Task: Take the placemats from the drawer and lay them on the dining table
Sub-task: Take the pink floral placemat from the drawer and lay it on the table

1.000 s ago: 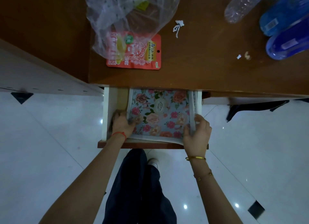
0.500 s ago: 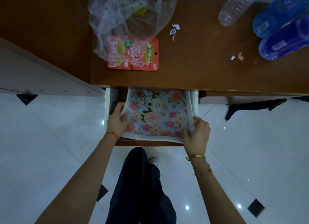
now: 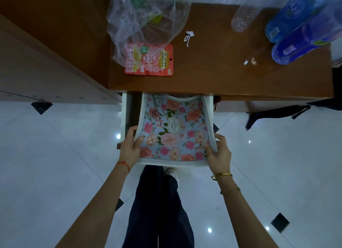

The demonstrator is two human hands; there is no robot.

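A stack of floral placemats (image 3: 175, 129), light blue with pink and orange roses and white edges, is lifted out of the open white drawer (image 3: 124, 118) under the brown table top (image 3: 222, 72). My left hand (image 3: 130, 146) grips the stack's left edge with the thumb on top. My right hand (image 3: 219, 152) grips the right edge, where several white layers show. The sides of the stack curl upward. Its far end is still under the table's front edge, and its near edge hangs past the drawer front.
On the table top lie a clear plastic bag (image 3: 146, 20) over a red snack packet (image 3: 149, 60), a clear bottle (image 3: 244, 16), two blue bottles (image 3: 299, 33) at the right, and small scraps (image 3: 188, 37). A dark strap (image 3: 277, 112) lies on the glossy white tile floor. My dark trousers (image 3: 157, 207) are below.
Both hands took hold of the stack's sides and pulled it up and toward me, out of the drawer. The mats' edges now curl upward and the near edge overhangs the drawer front.
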